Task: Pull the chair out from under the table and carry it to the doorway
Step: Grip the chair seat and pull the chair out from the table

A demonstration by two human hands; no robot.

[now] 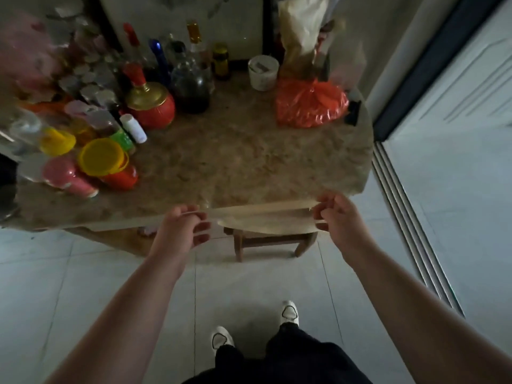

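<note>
A small wooden chair stands tucked under the table. Only the front of its pale seat and two brown legs show below the table's front edge. My left hand hovers at that edge, just left of the seat, with its fingers apart and nothing in them. My right hand is at the seat's right rim, thumb above and fingers below it; motion blur hides whether it grips. The doorway's metal floor track runs along the right side.
Bottles, jars and yellow lids crowd the table's left and back. A red plastic bag and a white tub sit at the back right. Pale floor tiles lie between my feet and the chair. A white door is on the right.
</note>
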